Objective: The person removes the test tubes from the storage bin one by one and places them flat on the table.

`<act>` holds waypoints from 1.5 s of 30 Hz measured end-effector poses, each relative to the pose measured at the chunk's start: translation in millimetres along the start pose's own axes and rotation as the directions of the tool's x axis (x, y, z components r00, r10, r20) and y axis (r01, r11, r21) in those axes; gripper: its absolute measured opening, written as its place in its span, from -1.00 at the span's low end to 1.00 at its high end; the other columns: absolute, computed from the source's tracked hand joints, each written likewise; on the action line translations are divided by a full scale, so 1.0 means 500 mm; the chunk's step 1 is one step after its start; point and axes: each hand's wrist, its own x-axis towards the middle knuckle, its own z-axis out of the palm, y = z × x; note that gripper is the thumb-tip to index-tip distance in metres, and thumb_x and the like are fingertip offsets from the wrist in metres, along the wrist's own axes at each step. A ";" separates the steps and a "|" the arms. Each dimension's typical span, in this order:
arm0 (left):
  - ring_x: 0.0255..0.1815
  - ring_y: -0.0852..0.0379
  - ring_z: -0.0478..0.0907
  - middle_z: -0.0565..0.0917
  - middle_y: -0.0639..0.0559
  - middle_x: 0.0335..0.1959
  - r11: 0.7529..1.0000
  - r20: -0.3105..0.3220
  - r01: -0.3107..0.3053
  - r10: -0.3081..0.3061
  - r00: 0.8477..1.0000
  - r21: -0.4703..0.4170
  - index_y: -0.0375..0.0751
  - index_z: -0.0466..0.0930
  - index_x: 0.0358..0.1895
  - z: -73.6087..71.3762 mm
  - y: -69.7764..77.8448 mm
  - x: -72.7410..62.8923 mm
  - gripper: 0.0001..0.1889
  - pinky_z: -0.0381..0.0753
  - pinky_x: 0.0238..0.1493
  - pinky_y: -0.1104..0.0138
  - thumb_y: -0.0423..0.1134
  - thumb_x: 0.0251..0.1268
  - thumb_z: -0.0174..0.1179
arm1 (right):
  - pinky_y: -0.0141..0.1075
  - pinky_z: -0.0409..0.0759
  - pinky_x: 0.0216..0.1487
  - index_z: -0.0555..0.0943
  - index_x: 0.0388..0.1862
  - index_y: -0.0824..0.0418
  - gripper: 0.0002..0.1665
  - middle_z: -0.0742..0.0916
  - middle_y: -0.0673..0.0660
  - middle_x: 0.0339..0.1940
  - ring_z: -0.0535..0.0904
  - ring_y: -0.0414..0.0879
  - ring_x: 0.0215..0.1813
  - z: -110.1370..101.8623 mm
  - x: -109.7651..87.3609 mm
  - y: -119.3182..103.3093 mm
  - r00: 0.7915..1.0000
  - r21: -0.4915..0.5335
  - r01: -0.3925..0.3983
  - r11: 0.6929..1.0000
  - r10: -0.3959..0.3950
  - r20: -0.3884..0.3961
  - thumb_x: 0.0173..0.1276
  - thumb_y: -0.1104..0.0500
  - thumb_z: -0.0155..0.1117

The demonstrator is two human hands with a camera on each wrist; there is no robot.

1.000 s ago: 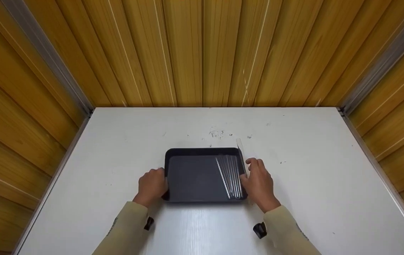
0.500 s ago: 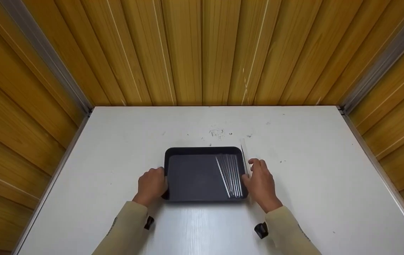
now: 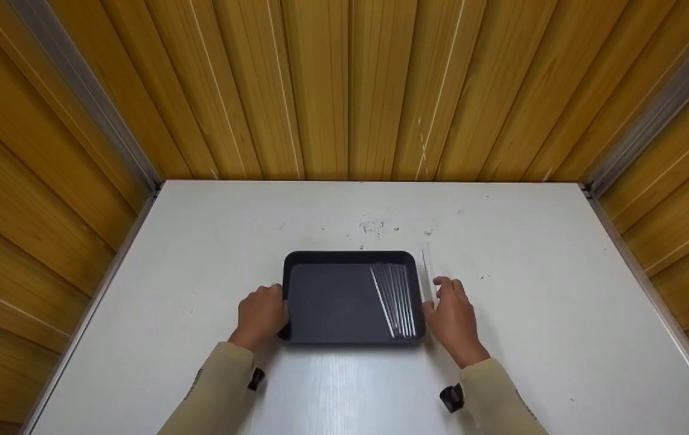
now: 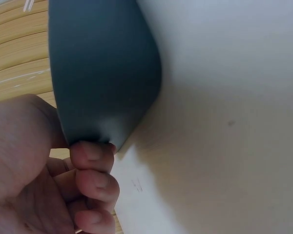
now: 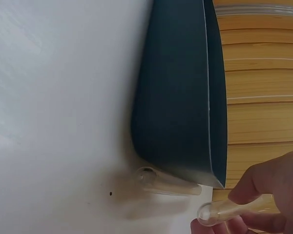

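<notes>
My left hand [image 3: 261,314] grips the left wall of a dark rectangular tray [image 3: 332,302]; the left wrist view shows fingers curled against the tray's outer side [image 4: 105,73]. Several thin clear rods or tubes [image 3: 397,302] lie fanned along the tray's right side. My right hand [image 3: 454,320] is just beyond the right rim, pinching a clear test tube [image 5: 224,212] with a rounded end between thumb and fingers. Another clear tube [image 5: 173,184] lies low beside the tray's wall in the right wrist view. From the head, a clear tube [image 3: 427,272] reaches forward from the right hand.
The white tabletop [image 3: 229,241] has small dark scuffs [image 3: 372,227] behind the tray. Wood-patterned panels [image 3: 320,90] enclose the back and both sides. Black wrist cameras [image 3: 451,399] sit under the sleeves.
The right hand has moved slightly right, away from the tray's rim, and the clear tube in front of it has shifted right too. The left hand and tray stay nearly in place.
</notes>
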 end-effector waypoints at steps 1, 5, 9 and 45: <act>-0.60 0.01 0.52 0.62 -0.17 -0.54 1.000 0.000 -0.001 0.001 1.000 0.002 -0.33 0.58 -0.40 0.000 0.000 0.000 -0.89 0.45 -0.60 0.17 -0.36 0.23 0.15 | -0.03 0.54 -0.18 0.44 0.17 0.41 -0.48 0.57 0.30 -0.14 0.58 0.10 -0.21 0.000 0.000 0.002 1.000 -0.001 -0.005 1.000 0.005 0.003 0.22 0.33 0.24; -0.59 0.00 0.52 0.62 -0.17 -0.54 1.000 -0.002 -0.001 0.001 1.000 0.005 -0.32 0.58 -0.40 0.001 0.000 0.000 -0.89 0.45 -0.59 0.17 -0.34 0.23 0.17 | -0.04 0.55 -0.17 0.43 0.19 0.43 -0.47 0.57 0.31 -0.13 0.58 0.09 -0.20 0.002 -0.001 0.010 0.999 -0.003 -0.026 1.000 0.026 0.021 0.23 0.32 0.23; -0.62 0.01 0.52 0.61 -0.16 -0.57 1.000 0.003 -0.003 0.003 1.000 0.010 -0.32 0.56 -0.43 0.001 0.000 -0.001 -0.90 0.44 -0.62 0.19 -0.36 0.21 0.17 | -0.06 0.54 -0.20 0.45 0.17 0.45 -0.48 0.57 0.29 -0.18 0.57 0.07 -0.26 0.006 -0.005 0.019 0.999 -0.009 -0.023 1.000 0.024 0.026 0.22 0.32 0.24; -0.59 -0.08 0.59 0.63 -0.19 -0.56 1.000 -0.021 0.007 -0.006 1.000 0.021 -0.33 0.58 -0.42 -0.003 0.006 -0.003 -0.87 0.49 -0.61 0.13 -0.32 0.20 0.22 | -0.10 0.52 -0.22 0.48 0.15 0.46 -0.50 0.56 0.24 -0.27 0.52 -0.01 -0.31 0.025 -0.015 0.040 0.991 -0.045 -0.061 0.997 0.066 0.119 0.22 0.33 0.27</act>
